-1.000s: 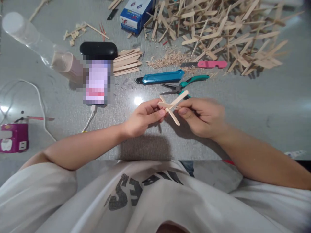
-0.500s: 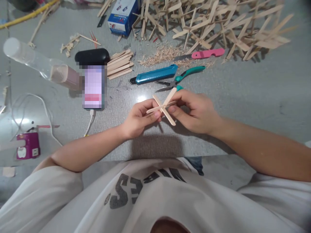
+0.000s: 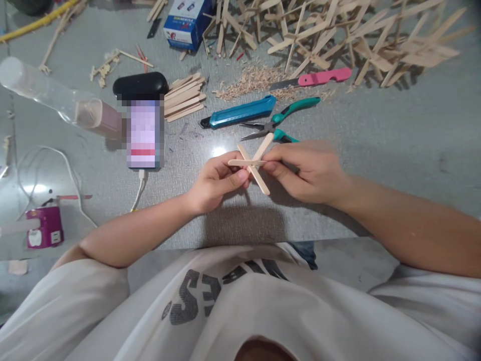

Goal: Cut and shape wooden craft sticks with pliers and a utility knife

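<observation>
Between my two hands, above the grey table, is a star-shaped piece of crossed popsicle sticks (image 3: 262, 148). My left hand (image 3: 217, 183) is closed, with thumb and fingers pinching the piece near its middle. My right hand (image 3: 306, 168) pinches the end of one stick on the right side. Just beyond the piece lie green-handled needle-nose pliers (image 3: 296, 105), their jaws apart. A blue utility knife (image 3: 242, 111) rests beside them, further left.
Behind are a pink-handled saw (image 3: 325, 76), wood shavings (image 3: 251, 80), a popsicle stick stack (image 3: 186, 98) and a heap of crossed-stick pieces (image 3: 315, 40). A blue box (image 3: 190, 25) stands at the back. Leftward lie a phone (image 3: 143, 133), a black case (image 3: 141, 86), a plastic bottle (image 3: 48, 90) and a purple charger (image 3: 45, 226).
One stick of the crossed piece has swung to lie nearly level. My right hand has shifted slightly with its end. My left hand keeps its hold.
</observation>
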The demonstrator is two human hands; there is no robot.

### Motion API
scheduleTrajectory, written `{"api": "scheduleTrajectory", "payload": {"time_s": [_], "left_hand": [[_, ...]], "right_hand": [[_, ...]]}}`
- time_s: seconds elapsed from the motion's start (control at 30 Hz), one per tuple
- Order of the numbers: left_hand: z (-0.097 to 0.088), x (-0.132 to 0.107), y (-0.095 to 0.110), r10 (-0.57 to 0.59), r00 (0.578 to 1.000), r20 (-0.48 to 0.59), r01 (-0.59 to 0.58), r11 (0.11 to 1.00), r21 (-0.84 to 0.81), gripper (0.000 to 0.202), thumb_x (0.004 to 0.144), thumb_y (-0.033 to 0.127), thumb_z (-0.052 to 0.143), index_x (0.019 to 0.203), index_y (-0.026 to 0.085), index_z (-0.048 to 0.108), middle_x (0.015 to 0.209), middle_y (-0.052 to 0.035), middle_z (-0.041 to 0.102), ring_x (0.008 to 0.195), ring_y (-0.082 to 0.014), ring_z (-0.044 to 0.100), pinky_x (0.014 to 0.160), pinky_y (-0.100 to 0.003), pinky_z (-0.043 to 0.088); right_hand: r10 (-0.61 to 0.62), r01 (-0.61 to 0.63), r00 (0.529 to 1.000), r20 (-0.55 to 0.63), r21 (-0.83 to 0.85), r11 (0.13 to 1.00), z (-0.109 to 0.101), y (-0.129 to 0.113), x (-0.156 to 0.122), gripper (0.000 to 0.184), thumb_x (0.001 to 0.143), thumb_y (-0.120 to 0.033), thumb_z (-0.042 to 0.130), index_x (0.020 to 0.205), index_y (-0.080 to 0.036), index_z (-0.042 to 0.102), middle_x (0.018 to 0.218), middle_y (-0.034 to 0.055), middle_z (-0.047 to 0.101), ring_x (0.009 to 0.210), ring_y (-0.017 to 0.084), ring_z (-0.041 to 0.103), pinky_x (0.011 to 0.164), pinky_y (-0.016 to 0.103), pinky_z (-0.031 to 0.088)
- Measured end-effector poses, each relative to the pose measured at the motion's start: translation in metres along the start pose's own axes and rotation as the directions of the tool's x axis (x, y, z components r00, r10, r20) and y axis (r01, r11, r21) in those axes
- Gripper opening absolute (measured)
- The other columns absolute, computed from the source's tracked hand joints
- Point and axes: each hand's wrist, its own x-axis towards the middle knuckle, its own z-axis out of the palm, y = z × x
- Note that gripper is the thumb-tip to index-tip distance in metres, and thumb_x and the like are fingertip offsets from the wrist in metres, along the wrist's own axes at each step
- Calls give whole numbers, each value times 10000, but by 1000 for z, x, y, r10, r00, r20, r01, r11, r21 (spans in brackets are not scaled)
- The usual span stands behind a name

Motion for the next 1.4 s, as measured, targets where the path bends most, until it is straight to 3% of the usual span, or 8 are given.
{"api": "scheduleTrajectory", "payload": {"time_s": [0.23,0.5,0.63,0.77,0.97,1.2,1.4], "left_hand": [[-2,-2,-3,27,1000,3,-27,998,-53,388,948,477,977,860,183,739,771,-13,700,680,-101,616,669,-234,482],[-6,-2,-1,41,999,27,-40,999,-29,378,941,483,982,899,182,757,805,-16,721,703,-116,657,688,-240,549],[-7,-1,-3,95,994,49,-95,995,10,424,879,491,1033,896,178,747,838,-14,721,743,-122,671,718,-237,567],[-7,1,-6,162,987,-7,-162,987,-10,421,851,448,1064,909,187,738,881,-6,726,770,-109,690,751,-218,591],[-3,0,-8,162,986,-41,-162,987,-20,424,813,442,1091,893,195,756,839,-3,770,671,-106,713,650,-211,620],[0,-3,-7,173,980,-96,-175,985,-12,320,812,412,1094,886,199,868,721,-5,766,497,-58,617,485,-160,511],[4,-4,-5,158,981,-109,-162,986,-29,242,820,393,1089,934,239,942,707,-12,773,507,-70,638,494,-174,520]], "right_hand": [[-43,45,998,45,-31,999,0,-1,1,404,1218,-461,451,1007,-313,762,802,45,738,727,213,670,697,396,491],[-195,198,980,38,-179,964,2,-6,-1,301,1192,-284,484,1006,-274,720,801,29,743,700,183,664,666,368,463],[-273,273,961,37,-265,925,1,-8,0,251,1164,-198,520,988,-224,698,795,18,745,687,165,665,672,335,475],[-325,319,945,35,-315,894,0,-7,1,242,1162,-190,529,983,-213,690,790,12,749,688,161,675,671,318,488],[-323,330,942,92,-436,837,-1,-6,-1,325,1179,-219,472,973,-216,723,723,13,676,638,167,590,651,340,448],[-377,363,924,71,-475,802,2,-3,-3,301,1156,-186,485,1064,-190,772,713,9,643,640,172,559,660,344,432],[-372,359,926,69,-470,806,3,-1,-6,270,1152,-188,504,1112,-192,771,735,14,675,664,178,586,682,347,446]]}}
